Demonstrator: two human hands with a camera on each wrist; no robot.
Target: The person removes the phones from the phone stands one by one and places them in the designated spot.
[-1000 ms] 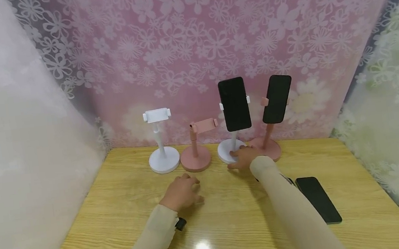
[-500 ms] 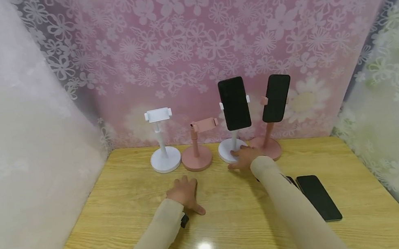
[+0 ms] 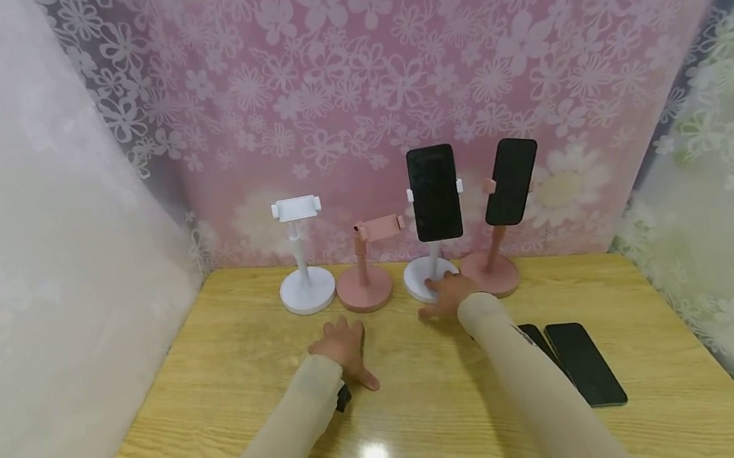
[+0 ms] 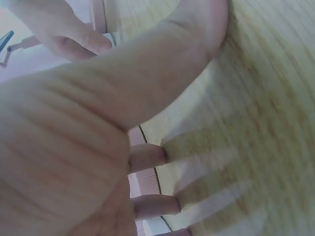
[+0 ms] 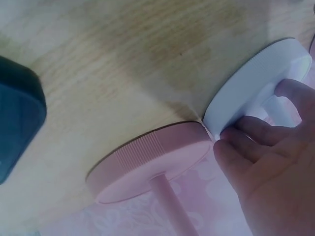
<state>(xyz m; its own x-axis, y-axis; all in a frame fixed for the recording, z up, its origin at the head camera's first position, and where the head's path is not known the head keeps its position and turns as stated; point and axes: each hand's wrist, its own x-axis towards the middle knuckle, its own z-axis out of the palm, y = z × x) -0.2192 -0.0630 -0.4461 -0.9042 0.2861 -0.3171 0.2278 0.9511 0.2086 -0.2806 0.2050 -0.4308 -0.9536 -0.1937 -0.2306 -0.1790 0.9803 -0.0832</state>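
Note:
In the head view a white phone stand (image 3: 422, 288) holds an upright black phone (image 3: 435, 192). My right hand (image 3: 451, 295) rests its fingers on that stand's round base, which the right wrist view shows as a white disc (image 5: 261, 81). Beside it, a pink stand (image 3: 491, 275) carries a tilted black phone (image 3: 511, 182). My left hand (image 3: 342, 347) has its fingers spread low over the table, holding nothing, in front of a pink stand (image 3: 364, 290) with a bare clamp. Left of that is another white stand (image 3: 308, 292), its clamp also bare.
Two dark phones lie on the wooden table (image 3: 223, 396) at right: one phone (image 3: 587, 366) in full view, the other phone (image 3: 534, 338) partly behind my right sleeve. A pink floral cloth (image 3: 353, 109) hangs behind the stands, and pale cloths hang at both sides.
My left hand has turned and spread its fingers, with the thumb out to the right. My right hand has stayed at the white base. The view has shifted slightly.

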